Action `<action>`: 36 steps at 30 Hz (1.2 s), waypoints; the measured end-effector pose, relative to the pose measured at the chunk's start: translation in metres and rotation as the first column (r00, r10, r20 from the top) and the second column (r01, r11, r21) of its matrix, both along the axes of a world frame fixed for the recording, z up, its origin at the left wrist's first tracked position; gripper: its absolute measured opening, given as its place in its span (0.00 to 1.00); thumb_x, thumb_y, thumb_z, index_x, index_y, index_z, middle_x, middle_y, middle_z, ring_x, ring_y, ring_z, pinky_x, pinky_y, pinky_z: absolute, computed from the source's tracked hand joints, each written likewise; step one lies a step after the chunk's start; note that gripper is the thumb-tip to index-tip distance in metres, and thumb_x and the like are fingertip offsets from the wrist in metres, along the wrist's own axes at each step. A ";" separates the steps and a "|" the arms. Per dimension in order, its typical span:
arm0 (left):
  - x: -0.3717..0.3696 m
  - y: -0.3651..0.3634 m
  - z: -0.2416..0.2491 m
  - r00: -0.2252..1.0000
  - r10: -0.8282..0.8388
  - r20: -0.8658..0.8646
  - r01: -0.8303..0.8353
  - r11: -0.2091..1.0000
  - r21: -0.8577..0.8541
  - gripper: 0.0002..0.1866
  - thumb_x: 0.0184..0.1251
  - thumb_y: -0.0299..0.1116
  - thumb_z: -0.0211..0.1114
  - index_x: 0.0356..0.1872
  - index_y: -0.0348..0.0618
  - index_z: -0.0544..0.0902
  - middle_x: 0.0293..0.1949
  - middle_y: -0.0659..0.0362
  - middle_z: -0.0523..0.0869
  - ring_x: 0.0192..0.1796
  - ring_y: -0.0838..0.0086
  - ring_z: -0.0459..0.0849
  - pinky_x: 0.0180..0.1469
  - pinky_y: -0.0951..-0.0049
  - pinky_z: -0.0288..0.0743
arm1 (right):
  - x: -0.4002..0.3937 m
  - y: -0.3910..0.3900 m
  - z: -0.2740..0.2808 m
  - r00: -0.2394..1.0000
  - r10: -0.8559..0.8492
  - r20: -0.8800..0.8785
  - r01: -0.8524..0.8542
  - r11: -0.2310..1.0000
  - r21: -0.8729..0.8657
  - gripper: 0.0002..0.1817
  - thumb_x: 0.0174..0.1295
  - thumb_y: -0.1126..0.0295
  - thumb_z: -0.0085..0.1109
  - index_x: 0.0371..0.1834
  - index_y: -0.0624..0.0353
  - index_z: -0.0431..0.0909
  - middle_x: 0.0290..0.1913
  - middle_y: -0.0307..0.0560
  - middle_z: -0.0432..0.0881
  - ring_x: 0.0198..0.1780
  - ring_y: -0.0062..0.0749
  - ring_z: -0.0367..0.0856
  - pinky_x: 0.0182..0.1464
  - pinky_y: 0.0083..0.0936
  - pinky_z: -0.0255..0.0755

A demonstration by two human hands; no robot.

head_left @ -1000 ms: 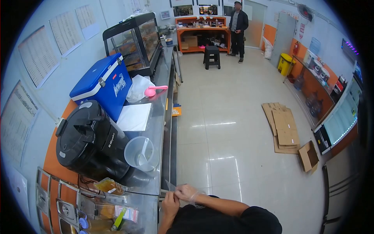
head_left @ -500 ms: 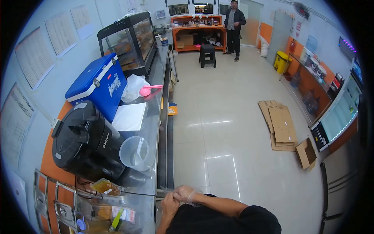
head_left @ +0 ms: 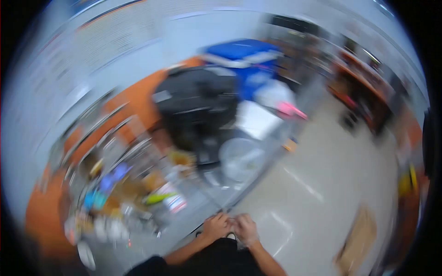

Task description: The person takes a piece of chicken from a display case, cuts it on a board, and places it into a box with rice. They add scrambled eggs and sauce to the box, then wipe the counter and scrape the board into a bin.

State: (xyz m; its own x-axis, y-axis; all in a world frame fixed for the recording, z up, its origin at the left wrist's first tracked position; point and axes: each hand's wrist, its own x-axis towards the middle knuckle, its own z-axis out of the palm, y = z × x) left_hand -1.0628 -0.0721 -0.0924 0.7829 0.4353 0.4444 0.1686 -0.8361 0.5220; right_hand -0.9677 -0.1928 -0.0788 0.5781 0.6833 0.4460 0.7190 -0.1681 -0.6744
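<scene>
Motion blurs the whole view. My left hand (head_left: 216, 227) and my right hand (head_left: 245, 228) are close together in front of my body, just off the counter's edge, with fingers curled. A thin clear plastic seems to cover my right hand; whether anything lies between the fingers is too smeared to tell. Nearest to them on the steel counter (head_left: 198, 209) are a green-handled item (head_left: 158, 198) and a red-and-white packet (head_left: 174, 200). Farther back stand a clear plastic tub (head_left: 239, 158) and a large black container (head_left: 195, 108).
Beyond the black container are a blue cooler box (head_left: 248, 76), a white sheet (head_left: 257, 120) and a pink scoop (head_left: 291, 110). Metal pans and lids line the wall at left. Flattened cardboard (head_left: 358, 239) lies on the floor at right, and an orange shelf (head_left: 363, 73) stands far back.
The view has swung left, so the counter's near end shows more and its things sit farther right. My hands have come slightly apart. The person by the shelf can no longer be made out.
</scene>
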 end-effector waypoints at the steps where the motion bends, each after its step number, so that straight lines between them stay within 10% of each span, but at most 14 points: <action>1: -0.001 0.003 0.001 0.989 0.137 0.063 -0.131 0.986 -0.100 0.09 0.51 0.36 0.68 0.29 0.46 0.78 0.26 0.57 0.82 0.27 0.58 0.83 0.28 0.61 0.78 | 0.000 0.008 -0.009 0.994 0.003 0.105 -0.010 0.998 0.066 0.05 0.57 0.74 0.61 0.33 0.62 0.76 0.30 0.53 0.76 0.29 0.45 0.79 0.29 0.34 0.74; 5: -0.025 0.009 0.012 0.933 0.357 0.035 -0.267 0.758 -0.595 0.11 0.58 0.35 0.68 0.37 0.40 0.79 0.26 0.55 0.85 0.27 0.70 0.85 0.33 0.71 0.78 | -0.021 0.040 -0.032 0.927 0.164 -0.337 -0.078 0.964 0.254 0.04 0.61 0.76 0.58 0.34 0.64 0.73 0.26 0.43 0.74 0.30 0.28 0.75 0.29 0.24 0.72; 9: -0.045 0.011 0.025 0.847 0.528 0.065 -0.345 0.638 -0.689 0.11 0.63 0.34 0.66 0.38 0.38 0.78 0.28 0.56 0.85 0.30 0.76 0.85 0.34 0.74 0.77 | -0.008 0.074 -0.055 0.846 0.357 -0.396 -0.248 0.921 0.301 0.12 0.62 0.65 0.63 0.34 0.64 0.75 0.33 0.45 0.74 0.35 0.30 0.74 0.34 0.26 0.70; 11: -0.068 0.009 0.024 0.777 0.616 0.131 -0.296 0.541 -0.787 0.09 0.63 0.31 0.67 0.37 0.37 0.77 0.29 0.57 0.86 0.32 0.79 0.84 0.35 0.76 0.78 | -0.016 0.076 -0.051 0.954 0.290 -0.074 -0.297 0.946 -0.128 0.19 0.67 0.59 0.58 0.46 0.66 0.80 0.39 0.48 0.85 0.38 0.42 0.81 0.42 0.34 0.75; 14: -0.088 0.007 0.039 0.654 0.692 0.307 -0.103 0.483 -0.870 0.08 0.65 0.28 0.66 0.40 0.35 0.78 0.34 0.57 0.86 0.36 0.80 0.84 0.40 0.78 0.77 | -0.029 0.093 -0.044 0.829 0.482 -0.283 -0.509 0.860 -0.027 0.17 0.68 0.60 0.57 0.43 0.67 0.81 0.36 0.48 0.84 0.35 0.39 0.80 0.39 0.31 0.74; 19: -0.118 0.021 0.047 0.603 0.694 0.393 0.001 0.492 -0.871 0.11 0.65 0.27 0.66 0.45 0.34 0.79 0.37 0.58 0.86 0.39 0.81 0.83 0.44 0.80 0.76 | -0.061 0.106 -0.014 0.787 0.519 -0.334 -0.591 0.789 -0.168 0.16 0.68 0.64 0.56 0.49 0.66 0.78 0.42 0.53 0.84 0.44 0.33 0.80 0.45 0.31 0.74; 22: -0.134 0.028 0.055 0.622 0.692 0.366 -0.065 0.511 -0.857 0.12 0.65 0.28 0.66 0.47 0.35 0.80 0.36 0.61 0.86 0.38 0.83 0.82 0.43 0.81 0.76 | -0.088 0.118 0.016 0.740 0.648 -0.181 -0.587 0.753 0.297 0.17 0.68 0.66 0.56 0.52 0.68 0.76 0.45 0.55 0.83 0.47 0.37 0.79 0.49 0.33 0.74; 25: -0.161 0.035 0.068 0.665 0.686 0.297 -0.224 0.562 -0.797 0.11 0.65 0.29 0.66 0.46 0.36 0.81 0.36 0.62 0.85 0.36 0.85 0.80 0.40 0.82 0.76 | -0.112 0.137 0.036 0.804 0.514 -0.300 -0.567 0.814 -0.126 0.15 0.67 0.70 0.57 0.51 0.71 0.75 0.45 0.58 0.82 0.48 0.42 0.79 0.50 0.36 0.76; 29: -0.193 0.049 0.063 0.640 0.697 0.323 -0.265 0.595 -0.759 0.11 0.65 0.29 0.66 0.45 0.36 0.83 0.37 0.62 0.86 0.36 0.86 0.80 0.39 0.80 0.76 | -0.151 0.139 0.023 0.889 0.450 0.081 -0.453 0.846 0.279 0.14 0.64 0.74 0.60 0.49 0.73 0.75 0.44 0.58 0.82 0.48 0.43 0.79 0.48 0.36 0.78; 32: -0.220 0.054 0.060 0.630 0.690 0.356 -0.166 0.567 -0.807 0.11 0.65 0.30 0.66 0.46 0.36 0.84 0.37 0.62 0.86 0.38 0.86 0.80 0.41 0.79 0.77 | -0.168 0.142 0.025 0.782 0.505 -0.365 -0.458 0.863 0.213 0.14 0.58 0.79 0.65 0.46 0.71 0.76 0.42 0.57 0.81 0.47 0.42 0.79 0.44 0.35 0.79; 34: -0.240 0.058 0.057 0.648 0.670 0.361 -0.107 0.550 -0.828 0.12 0.65 0.31 0.66 0.46 0.37 0.84 0.37 0.63 0.86 0.39 0.86 0.81 0.42 0.79 0.77 | -0.172 0.147 0.009 0.497 0.582 -0.644 -0.503 0.798 0.332 0.14 0.56 0.82 0.66 0.45 0.68 0.77 0.40 0.54 0.82 0.45 0.40 0.80 0.40 0.36 0.79; 36: -0.259 0.060 0.055 0.700 0.584 0.412 0.118 0.474 -0.872 0.12 0.66 0.34 0.65 0.46 0.38 0.84 0.38 0.64 0.86 0.37 0.86 0.79 0.42 0.81 0.75 | -0.170 0.157 0.014 0.610 0.729 -0.310 -0.692 0.681 0.240 0.12 0.59 0.79 0.64 0.45 0.66 0.77 0.41 0.52 0.81 0.45 0.39 0.80 0.40 0.37 0.78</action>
State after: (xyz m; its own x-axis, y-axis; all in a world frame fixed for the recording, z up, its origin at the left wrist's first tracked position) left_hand -1.3221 -0.0120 -0.0374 0.2862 0.9563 0.0597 -0.3488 0.0459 0.9361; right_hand -1.1381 -0.0353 -0.0652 0.0521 0.9172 0.3949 0.2945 0.3638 -0.8837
